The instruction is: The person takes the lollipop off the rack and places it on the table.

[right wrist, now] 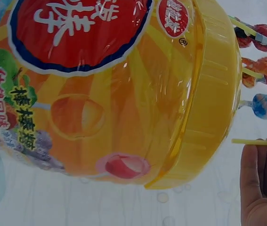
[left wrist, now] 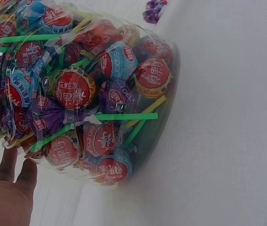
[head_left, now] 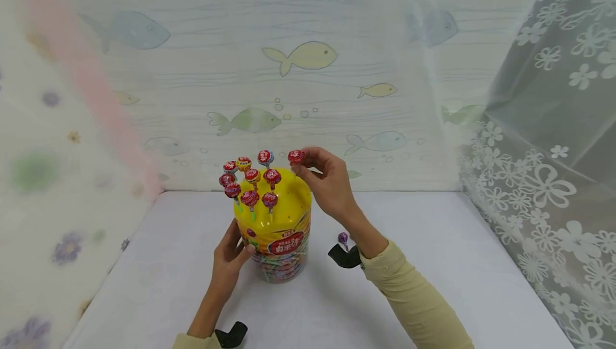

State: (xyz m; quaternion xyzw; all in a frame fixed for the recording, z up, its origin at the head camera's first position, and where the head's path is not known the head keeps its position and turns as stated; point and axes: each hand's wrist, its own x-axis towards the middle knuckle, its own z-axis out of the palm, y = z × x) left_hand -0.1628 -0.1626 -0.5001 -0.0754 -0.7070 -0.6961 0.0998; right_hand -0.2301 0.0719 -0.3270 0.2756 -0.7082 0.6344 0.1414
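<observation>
Head view shows a clear lollipop jar (head_left: 278,242) standing near the middle of the white worktop (head_left: 433,285), capped by a yellow lid (head_left: 289,199) whose holes carry a cluster of upright lollipops (head_left: 250,180). The left hand (head_left: 231,255) presses against the jar's lower left side, fingers curved to its wall, forearm running up from the bottom edge. The right hand (head_left: 327,180) is raised at the lid's right rim, wrist bent, thumb and fingertips pinching a red lollipop (head_left: 295,156) with its head up; its stick seems to hang just over the lid, though the hand hides the tip. One purple lollipop (head_left: 343,238) lies loose on the worktop behind the right wrist. The risk I see is a stick missing its hole and skidding on the slick lid, or the knuckles brushing the planted lollipops and tipping them; the tall jar could also rock if pushed sideways, since only one hand braces it. Left wrist view looks into the jar's packed wrapped sweets and green sticks, with the left hand's fingers (left wrist: 11,174) flat against the plastic at the lower left. Right wrist view fills with the jar's orange label and yellow lid (right wrist: 208,103); the right hand (right wrist: 262,183) appears at lower right, fingers closed about a pale yellow stick (right wrist: 253,141) held level with the lid's edge.
</observation>
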